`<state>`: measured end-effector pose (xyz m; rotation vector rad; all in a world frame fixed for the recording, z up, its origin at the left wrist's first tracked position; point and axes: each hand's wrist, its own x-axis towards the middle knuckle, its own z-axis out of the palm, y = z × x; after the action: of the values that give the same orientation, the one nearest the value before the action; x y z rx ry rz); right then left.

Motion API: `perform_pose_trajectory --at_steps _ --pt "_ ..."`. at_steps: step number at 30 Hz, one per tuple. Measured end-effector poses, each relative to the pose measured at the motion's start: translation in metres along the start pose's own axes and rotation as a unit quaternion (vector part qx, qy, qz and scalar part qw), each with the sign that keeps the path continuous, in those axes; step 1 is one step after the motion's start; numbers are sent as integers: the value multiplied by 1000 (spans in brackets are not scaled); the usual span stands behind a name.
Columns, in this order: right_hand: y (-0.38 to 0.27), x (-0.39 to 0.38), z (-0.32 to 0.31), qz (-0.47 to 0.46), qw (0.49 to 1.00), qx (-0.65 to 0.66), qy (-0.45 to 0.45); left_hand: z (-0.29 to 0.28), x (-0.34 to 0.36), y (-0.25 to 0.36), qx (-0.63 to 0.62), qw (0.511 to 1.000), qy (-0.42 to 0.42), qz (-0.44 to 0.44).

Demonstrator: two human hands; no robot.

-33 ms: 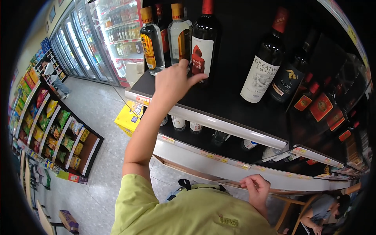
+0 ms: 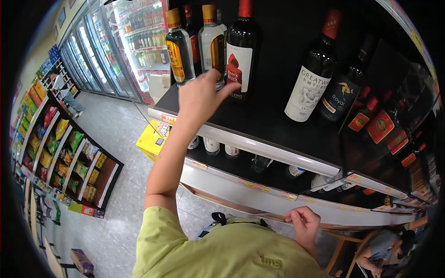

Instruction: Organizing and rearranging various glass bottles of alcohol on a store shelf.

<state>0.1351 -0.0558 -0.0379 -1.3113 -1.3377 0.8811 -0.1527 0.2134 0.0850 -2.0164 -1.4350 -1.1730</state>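
Red-topped bottle (image 2: 242, 62) just beyond left hand (image 2: 200, 98), contact unclear.

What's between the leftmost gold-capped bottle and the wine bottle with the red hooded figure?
In the head view, a second gold-capped bottle, with more bottles partly hidden behind.

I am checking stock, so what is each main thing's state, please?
Left hand: open, thumb spread
Right hand: loosely curled
Yellow-labelled liquor bottle: upright, capped
Second liquor bottle: upright, capped
Red-hood-label wine bottle: upright, foiled
Pale-label wine bottle: upright, foiled
Dark-label bottle: upright, top unclear
Snack rack: stocked
Drinks fridge: lit, stocked
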Motion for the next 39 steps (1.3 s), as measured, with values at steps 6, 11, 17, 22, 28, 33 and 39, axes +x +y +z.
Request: perform_pose_trajectory --at_steps 6,11,17,22,28,33,39 --pt "-2 -1 0 0 1000 2 -2 2 20 -71 -106 972 191 -86" --pt "0 3 2 -29 1000 4 2 33 44 -139 -268 936 88 -210" --pt "0 1 0 -22 1000 1 12 27 55 -127 -416 861 -17 -291" --pt "-2 0 0 -22 1000 -2 18 10 58 -116 -439 852 -67 -279" --pt "-3 -2 -2 -27 999 -14 19 19 36 -125 -457 870 15 -186" --pt "-8 -1 0 -44 998 -29 22 -3 17 -82 -196 965 69 -158" --pt "-23 13 4 -168 983 -76 4 -44 -11 -24 -151 970 190 -12"
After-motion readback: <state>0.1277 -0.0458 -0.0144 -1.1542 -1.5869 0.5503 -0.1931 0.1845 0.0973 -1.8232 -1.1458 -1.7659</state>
